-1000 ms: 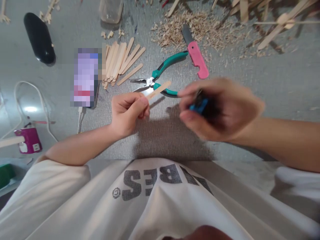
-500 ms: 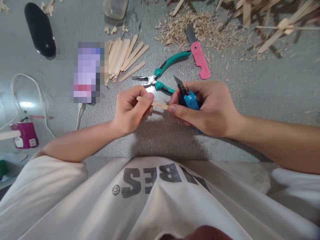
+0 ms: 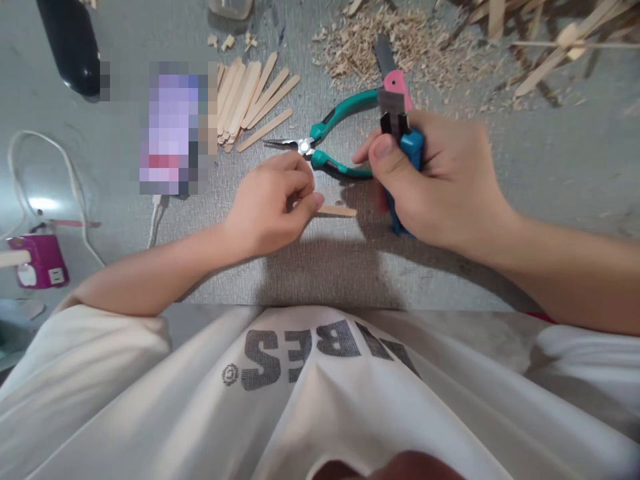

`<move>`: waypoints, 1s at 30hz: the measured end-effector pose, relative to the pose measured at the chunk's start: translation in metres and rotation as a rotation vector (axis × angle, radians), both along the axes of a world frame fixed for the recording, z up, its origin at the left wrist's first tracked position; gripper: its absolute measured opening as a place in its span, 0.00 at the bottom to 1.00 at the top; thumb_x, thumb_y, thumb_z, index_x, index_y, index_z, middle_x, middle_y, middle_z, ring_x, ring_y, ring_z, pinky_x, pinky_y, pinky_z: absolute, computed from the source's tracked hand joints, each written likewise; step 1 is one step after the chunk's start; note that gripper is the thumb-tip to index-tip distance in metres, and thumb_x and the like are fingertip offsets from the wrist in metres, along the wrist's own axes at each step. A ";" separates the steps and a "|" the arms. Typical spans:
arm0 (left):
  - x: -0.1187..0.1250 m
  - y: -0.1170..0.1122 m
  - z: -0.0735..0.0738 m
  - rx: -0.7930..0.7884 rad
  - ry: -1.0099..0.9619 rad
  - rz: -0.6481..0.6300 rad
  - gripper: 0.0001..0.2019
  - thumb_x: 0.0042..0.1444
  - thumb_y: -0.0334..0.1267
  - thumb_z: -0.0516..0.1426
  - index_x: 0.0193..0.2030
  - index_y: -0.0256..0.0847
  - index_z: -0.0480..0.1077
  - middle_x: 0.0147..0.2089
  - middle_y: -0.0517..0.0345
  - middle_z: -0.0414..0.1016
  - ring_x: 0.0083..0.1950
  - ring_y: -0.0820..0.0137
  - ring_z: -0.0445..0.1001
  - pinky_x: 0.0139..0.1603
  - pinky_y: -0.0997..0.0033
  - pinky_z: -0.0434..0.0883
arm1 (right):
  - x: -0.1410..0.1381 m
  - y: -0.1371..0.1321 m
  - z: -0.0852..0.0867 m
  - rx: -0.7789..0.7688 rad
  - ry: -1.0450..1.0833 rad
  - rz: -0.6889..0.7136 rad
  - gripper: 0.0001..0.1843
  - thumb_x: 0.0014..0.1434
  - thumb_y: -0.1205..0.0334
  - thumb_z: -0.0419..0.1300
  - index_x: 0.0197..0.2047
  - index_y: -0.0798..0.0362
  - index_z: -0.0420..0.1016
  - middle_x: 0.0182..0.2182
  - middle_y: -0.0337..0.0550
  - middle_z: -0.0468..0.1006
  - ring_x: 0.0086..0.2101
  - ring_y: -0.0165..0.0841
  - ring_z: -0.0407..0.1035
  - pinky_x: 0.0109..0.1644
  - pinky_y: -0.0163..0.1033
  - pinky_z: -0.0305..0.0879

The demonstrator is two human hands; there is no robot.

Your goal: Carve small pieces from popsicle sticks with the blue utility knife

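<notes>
My left hand [image 3: 280, 203] pinches a short flat wooden craft stick [image 3: 337, 211]; the stick's free end points right, and its other end is hidden under my fingers. In my right hand [image 3: 440, 173] is a blue utility knife [image 3: 411, 148], gripped with its wide blade out and pointing away from me. The blade overlaps the view of a pink-handled knife [image 3: 396, 83] lying behind it. Beyond my hands lie green-handled needle-nose pliers [image 3: 305, 147], their jaws spread and facing left. One pliers handle runs close behind my right fingers.
Several craft sticks [image 3: 240, 100] lie fanned out beside a blurred phone [image 3: 173, 130] on a cable. Wood shavings [image 3: 345, 53] cover the back middle, with joined sticks [image 3: 550, 63] at back right. A black case [image 3: 75, 50] and purple adapter [image 3: 40, 260] sit at left.
My right hand has let go of the stick's right end and moved right and up with the utility knife, turning its blade. My left hand still holds the stick.
</notes>
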State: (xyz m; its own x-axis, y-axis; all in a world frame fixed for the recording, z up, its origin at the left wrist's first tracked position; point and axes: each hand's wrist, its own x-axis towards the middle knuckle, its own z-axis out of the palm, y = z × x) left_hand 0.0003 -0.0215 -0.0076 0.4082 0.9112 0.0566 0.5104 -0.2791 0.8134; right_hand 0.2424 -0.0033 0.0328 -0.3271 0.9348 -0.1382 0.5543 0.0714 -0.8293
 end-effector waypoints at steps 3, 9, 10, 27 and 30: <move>-0.002 0.004 -0.008 0.023 0.094 -0.038 0.12 0.57 0.41 0.68 0.28 0.45 0.71 0.36 0.53 0.77 0.39 0.60 0.74 0.45 0.56 0.71 | 0.003 0.002 0.006 0.048 -0.172 0.151 0.10 0.79 0.52 0.58 0.44 0.47 0.69 0.33 0.40 0.75 0.33 0.37 0.68 0.41 0.44 0.60; -0.003 0.003 0.000 0.185 0.212 -0.038 0.07 0.65 0.44 0.64 0.38 0.45 0.77 0.41 0.49 0.79 0.40 0.57 0.78 0.42 0.55 0.73 | 0.017 0.002 0.011 0.117 -0.468 0.407 0.07 0.76 0.55 0.57 0.51 0.48 0.72 0.28 0.42 0.70 0.28 0.39 0.63 0.36 0.45 0.52; -0.002 -0.005 0.009 0.262 0.305 -0.060 0.08 0.68 0.43 0.60 0.41 0.43 0.78 0.44 0.46 0.81 0.41 0.55 0.79 0.40 0.55 0.72 | 0.018 0.002 0.012 0.128 -0.483 0.432 0.08 0.77 0.55 0.57 0.52 0.48 0.73 0.28 0.42 0.70 0.27 0.39 0.63 0.36 0.45 0.51; -0.001 -0.090 -0.023 0.262 0.395 -0.295 0.60 0.56 0.65 0.76 0.88 0.48 0.55 0.92 0.28 0.42 0.90 0.25 0.49 0.87 0.22 0.55 | 0.012 -0.009 0.007 -0.100 -0.547 0.568 0.18 0.80 0.51 0.51 0.36 0.46 0.65 0.24 0.40 0.65 0.25 0.39 0.56 0.36 0.46 0.46; 0.000 -0.088 -0.020 0.255 0.385 -0.303 0.60 0.55 0.64 0.77 0.88 0.48 0.56 0.92 0.28 0.43 0.90 0.26 0.48 0.87 0.21 0.54 | 0.008 -0.013 0.012 -0.180 -0.620 0.585 0.17 0.78 0.52 0.52 0.35 0.46 0.62 0.22 0.39 0.63 0.23 0.38 0.56 0.35 0.46 0.46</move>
State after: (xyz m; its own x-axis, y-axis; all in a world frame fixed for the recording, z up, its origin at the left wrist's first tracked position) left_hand 0.0000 -0.1093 -0.0280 0.6845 0.7269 0.0550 0.6241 -0.6234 0.4711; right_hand 0.2502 -0.0159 0.0445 -0.5644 0.5872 -0.5802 0.8252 0.3821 -0.4160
